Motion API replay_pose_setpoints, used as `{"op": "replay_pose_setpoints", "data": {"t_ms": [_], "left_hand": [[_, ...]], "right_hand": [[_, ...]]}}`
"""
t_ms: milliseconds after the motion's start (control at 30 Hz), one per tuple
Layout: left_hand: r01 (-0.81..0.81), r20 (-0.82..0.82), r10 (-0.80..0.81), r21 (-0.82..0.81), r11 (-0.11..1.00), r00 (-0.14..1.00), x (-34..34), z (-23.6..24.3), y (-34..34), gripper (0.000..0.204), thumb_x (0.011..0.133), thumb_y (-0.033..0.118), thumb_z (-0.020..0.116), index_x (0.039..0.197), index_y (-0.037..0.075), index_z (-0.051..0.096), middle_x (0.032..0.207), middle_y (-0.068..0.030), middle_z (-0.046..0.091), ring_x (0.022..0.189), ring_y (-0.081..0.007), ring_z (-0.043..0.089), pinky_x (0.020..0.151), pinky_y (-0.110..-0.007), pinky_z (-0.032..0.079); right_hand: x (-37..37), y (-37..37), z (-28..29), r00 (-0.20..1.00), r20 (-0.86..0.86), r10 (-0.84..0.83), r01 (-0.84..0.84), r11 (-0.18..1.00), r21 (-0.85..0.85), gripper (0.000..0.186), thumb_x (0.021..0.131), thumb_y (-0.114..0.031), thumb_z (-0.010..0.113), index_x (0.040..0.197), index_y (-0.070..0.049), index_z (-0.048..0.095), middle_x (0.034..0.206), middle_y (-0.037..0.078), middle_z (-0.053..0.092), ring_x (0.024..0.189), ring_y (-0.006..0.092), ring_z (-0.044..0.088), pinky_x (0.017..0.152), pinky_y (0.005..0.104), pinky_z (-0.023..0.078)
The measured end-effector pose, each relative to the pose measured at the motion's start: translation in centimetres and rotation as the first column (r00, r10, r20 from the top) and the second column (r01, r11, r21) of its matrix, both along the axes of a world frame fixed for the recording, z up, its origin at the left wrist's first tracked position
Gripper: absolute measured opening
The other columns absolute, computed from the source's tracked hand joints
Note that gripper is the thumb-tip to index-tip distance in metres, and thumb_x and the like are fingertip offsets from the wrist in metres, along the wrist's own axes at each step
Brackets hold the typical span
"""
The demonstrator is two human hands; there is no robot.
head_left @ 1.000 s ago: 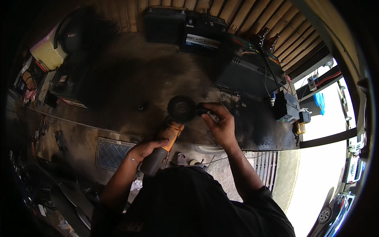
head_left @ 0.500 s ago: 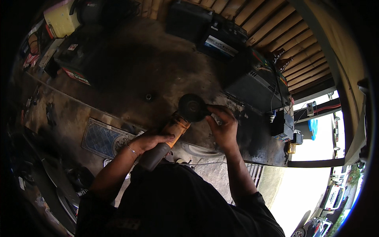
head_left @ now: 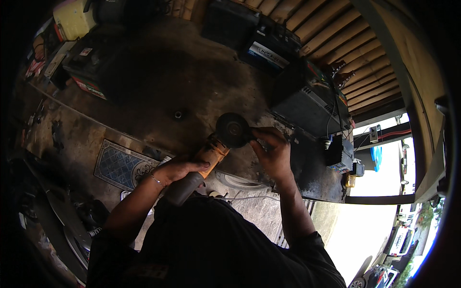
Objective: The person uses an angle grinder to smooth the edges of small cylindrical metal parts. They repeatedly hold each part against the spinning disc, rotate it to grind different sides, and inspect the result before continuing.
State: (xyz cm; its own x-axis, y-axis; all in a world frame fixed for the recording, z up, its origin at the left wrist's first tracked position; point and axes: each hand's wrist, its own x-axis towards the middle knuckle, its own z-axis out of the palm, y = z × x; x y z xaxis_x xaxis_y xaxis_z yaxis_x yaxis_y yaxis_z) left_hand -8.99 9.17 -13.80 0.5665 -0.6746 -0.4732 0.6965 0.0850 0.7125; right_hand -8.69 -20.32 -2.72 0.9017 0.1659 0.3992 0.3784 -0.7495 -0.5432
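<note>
My left hand (head_left: 174, 172) wraps around the orange body of an angle grinder (head_left: 212, 159), its dark rear end slanting back toward my waist. At the far end of the grinder is a dark round disc (head_left: 233, 130), its flat face turned up. The fingers of my right hand (head_left: 272, 149) pinch the right edge of that disc. Whether the disc sits fully on the spindle cannot be made out. A small ring-shaped nut (head_left: 178, 114) lies on the stained bench top (head_left: 206, 86), left of the disc and apart from both hands.
Large black batteries (head_left: 267, 50) stand along the back, and a bulky dark box (head_left: 309, 103) is on the right. Another battery (head_left: 86, 72) and a yellow container (head_left: 74, 19) are at the far left. A blue patterned tile (head_left: 120, 165) lies left of my left hand.
The view has shifted slightly. Both hands keep their hold on the grinder and disc, with hardly any movement between them.
</note>
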Motion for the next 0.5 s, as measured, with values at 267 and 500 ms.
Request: {"op": "replay_pose_setpoints", "data": {"t_ms": [267, 500], "left_hand": [[-0.013, 0.029, 0.013, 0.007, 1.000, 1.000, -0.1, 0.1, 0.0, 0.055, 0.093, 0.035, 0.082, 0.128, -0.003, 0.062, 0.101, -0.0130, 0.071, 0.074, -0.0184, 0.074, 0.061, -0.032, 0.062], [-0.039, 0.064, 0.040, -0.016, 0.999, 0.997, -0.7, 0.1, -0.1, 0.054, 0.092, 0.034, 0.084, 0.129, -0.001, 0.065, 0.105, -0.0077, 0.072, 0.084, -0.0136, 0.071, 0.070, -0.030, 0.061]], "right_hand": [[0.7, -0.3, 1.3, 0.993, -0.093, 0.067, -0.071, 0.997, -0.035, 0.032, 0.081, -0.006, 0.085, 0.113, -0.008, 0.081, 0.111, 0.013, 0.076, 0.100, 0.0303, 0.075, 0.088, 0.0384, 0.061], [1.0, -0.7, 1.8, 0.980, -0.118, 0.157, -0.166, 0.984, -0.069, 0.030, 0.082, -0.006, 0.083, 0.112, -0.008, 0.080, 0.110, 0.013, 0.076, 0.099, 0.0310, 0.075, 0.086, 0.0385, 0.061]]}}
